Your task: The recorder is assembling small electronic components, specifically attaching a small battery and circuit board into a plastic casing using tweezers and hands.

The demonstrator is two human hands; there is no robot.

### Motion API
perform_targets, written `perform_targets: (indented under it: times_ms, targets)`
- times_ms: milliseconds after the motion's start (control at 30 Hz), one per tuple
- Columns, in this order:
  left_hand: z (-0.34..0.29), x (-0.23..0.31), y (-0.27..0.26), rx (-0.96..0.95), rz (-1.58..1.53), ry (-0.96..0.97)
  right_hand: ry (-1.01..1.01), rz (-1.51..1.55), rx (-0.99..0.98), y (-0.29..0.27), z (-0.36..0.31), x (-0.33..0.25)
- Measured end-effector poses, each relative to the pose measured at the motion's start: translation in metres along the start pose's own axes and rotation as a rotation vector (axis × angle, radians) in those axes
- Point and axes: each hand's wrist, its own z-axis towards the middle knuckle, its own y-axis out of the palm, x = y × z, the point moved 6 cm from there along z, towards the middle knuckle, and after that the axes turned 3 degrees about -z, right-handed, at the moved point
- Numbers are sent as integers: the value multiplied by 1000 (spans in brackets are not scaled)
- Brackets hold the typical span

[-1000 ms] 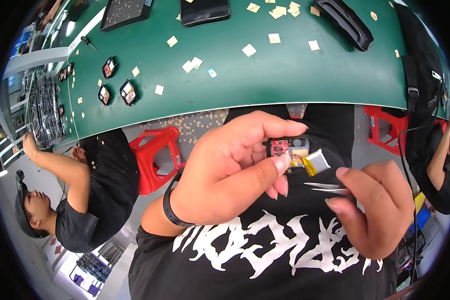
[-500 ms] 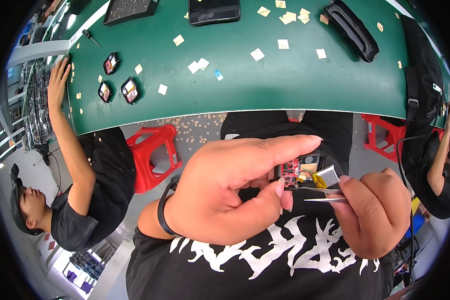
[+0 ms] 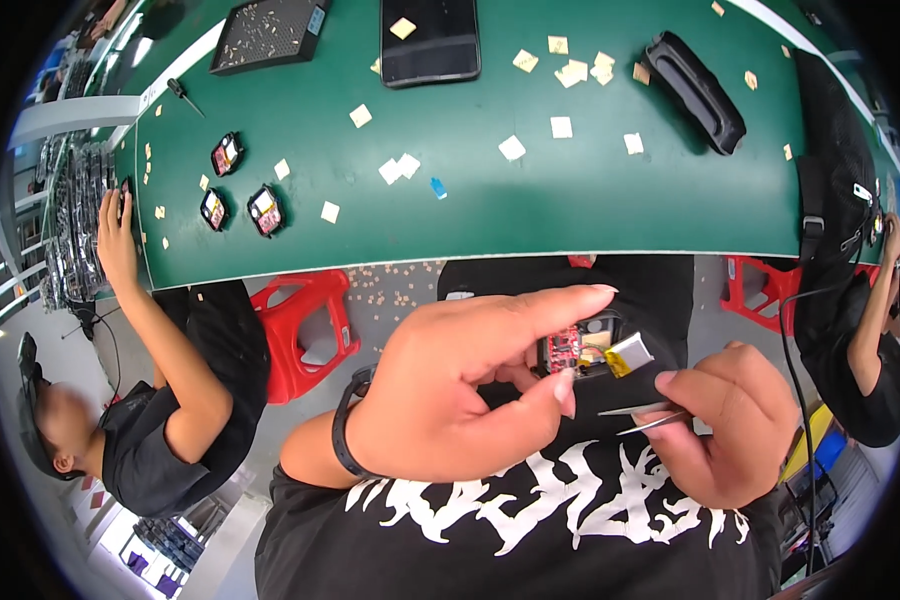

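Note:
My left hand [image 3: 460, 385] grips a small black device housing between thumb and fingers, above my lap. Inside the housing a red circuit board [image 3: 564, 352] shows, partly covered by my fingertips. A silver flat battery [image 3: 633, 354] with yellow tape at one end sticks out over the housing's right side, tilted. My right hand [image 3: 735, 430] pinches metal tweezers [image 3: 642, 416]. Their two tips point left, spread apart, just below the battery and not touching it.
On the green table [image 3: 570, 210] lie three similar open devices [image 3: 266, 210], a screwdriver [image 3: 182, 96], a black tray [image 3: 270, 38], a phone [image 3: 430, 45], a black case [image 3: 695, 92] and scattered paper squares. A co-worker [image 3: 160, 410] sits at left; another person's arm [image 3: 875, 310] shows at right.
My right hand has drawn the tweezers down and away from the battery, which now stands out more from the housing. My left hand keeps its grip. The view has tilted slightly upward.

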Motion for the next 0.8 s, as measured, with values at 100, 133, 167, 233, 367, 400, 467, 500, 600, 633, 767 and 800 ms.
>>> perform_targets:
  times_ms: [100,133,167,233,367,400,467,500,600,633,767,800]
  targets:
    - [5,-13,-7,69,-177,-56,80,43,16,-3,3,15]
    - [7,-14,-9,93,-201,-76,138,51,21,-6,4,19]
    - [8,-15,-11,114,-226,-96,123,44,26,-7,5,20]
    - [7,-12,-16,132,-230,-84,235,22,122,-8,4,33]
    - [10,-13,-26,101,-279,-191,373,131,214,-8,1,64]
    - [9,-13,-32,99,-257,-206,449,153,240,-8,2,71]
    - [8,-11,-42,95,-217,-199,484,178,289,-11,3,90]
    - [7,-11,-50,157,-236,-169,547,204,320,-12,4,100]
    - [7,-6,-82,338,-123,-26,530,166,391,-14,24,117]
    - [8,0,-95,399,-19,55,518,105,418,-19,33,120]
    - [-3,11,-157,736,573,127,296,-124,415,-18,102,109]
    - [-9,12,-173,770,649,114,289,-112,367,-13,123,110]
